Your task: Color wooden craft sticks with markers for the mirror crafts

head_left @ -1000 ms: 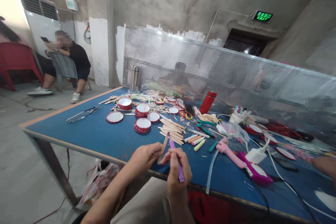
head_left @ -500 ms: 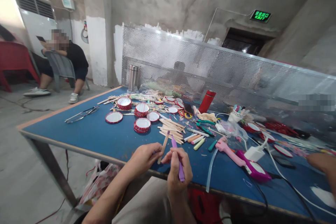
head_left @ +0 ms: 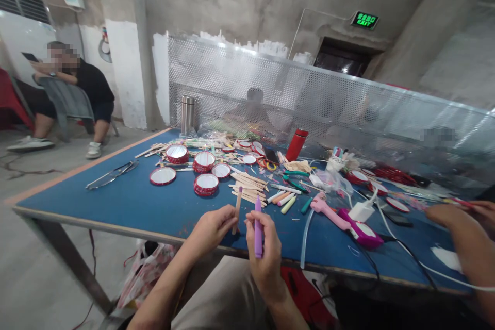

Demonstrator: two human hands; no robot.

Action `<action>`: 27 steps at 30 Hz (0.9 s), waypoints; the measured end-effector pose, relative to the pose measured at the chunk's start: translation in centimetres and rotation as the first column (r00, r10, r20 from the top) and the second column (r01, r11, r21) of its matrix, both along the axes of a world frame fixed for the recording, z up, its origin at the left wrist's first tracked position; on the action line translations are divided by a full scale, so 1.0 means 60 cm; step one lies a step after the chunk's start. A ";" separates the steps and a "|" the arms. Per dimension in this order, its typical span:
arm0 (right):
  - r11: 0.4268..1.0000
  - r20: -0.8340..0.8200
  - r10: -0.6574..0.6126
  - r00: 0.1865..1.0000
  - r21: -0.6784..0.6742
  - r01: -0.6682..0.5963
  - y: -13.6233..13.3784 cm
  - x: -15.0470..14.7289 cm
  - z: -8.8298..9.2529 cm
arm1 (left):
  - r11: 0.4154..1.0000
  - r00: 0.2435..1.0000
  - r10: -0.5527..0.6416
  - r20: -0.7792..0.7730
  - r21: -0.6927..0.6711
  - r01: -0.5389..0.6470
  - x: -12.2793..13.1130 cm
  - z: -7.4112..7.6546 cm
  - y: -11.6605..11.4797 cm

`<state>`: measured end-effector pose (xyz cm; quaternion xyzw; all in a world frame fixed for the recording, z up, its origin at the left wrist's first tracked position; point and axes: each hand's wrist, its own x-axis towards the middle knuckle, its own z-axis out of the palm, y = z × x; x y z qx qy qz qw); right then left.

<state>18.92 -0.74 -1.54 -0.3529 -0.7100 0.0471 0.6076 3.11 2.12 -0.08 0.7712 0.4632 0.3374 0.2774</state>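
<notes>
My left hand (head_left: 214, 227) pinches a wooden craft stick (head_left: 237, 211) near its lower end; the stick stands upright and its tip is coloured purple. Close beside it, my right hand (head_left: 265, 245) is closed around a purple marker pen (head_left: 258, 232), its point facing up. Pen and stick are apart. Just beyond my hands lies a pile of plain craft sticks (head_left: 249, 185). Several more markers (head_left: 288, 204) lie to the right of that pile. Round red-rimmed discs (head_left: 206, 184), some stacked, rest to the left.
On the blue table (head_left: 127, 206) are metal tongs (head_left: 112, 174), a steel flask (head_left: 188, 115), a red bottle (head_left: 296, 145), a pink glue gun (head_left: 328, 212) and white cables. A co-worker's arm (head_left: 460, 237) reaches in from the right. A perforated metal screen (head_left: 309, 93) stands behind.
The marker has come away from the stick's tip and now stands more upright. The stick is also straighter. My view has swung right, and more of the co-worker's hands shows.
</notes>
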 end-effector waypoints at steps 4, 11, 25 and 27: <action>0.976 0.270 -0.208 0.940 0.121 0.181 0.007 0.068 0.032 | 0.999 0.998 -0.046 0.030 -0.021 0.047 -0.001 0.006 -0.004; 0.795 0.759 -0.464 0.457 0.128 0.593 0.070 0.197 0.061 | 0.999 0.998 -0.032 -0.060 -0.016 0.031 0.000 0.017 -0.006; 0.750 0.907 -0.376 0.189 0.178 0.638 0.095 0.216 0.061 | 0.999 0.993 -0.006 -0.114 0.036 0.010 -0.001 0.011 -0.004; 0.764 0.907 -0.370 0.200 0.174 0.621 0.098 0.212 0.070 | 0.999 0.993 -0.005 -0.118 0.035 0.009 0.000 0.010 -0.004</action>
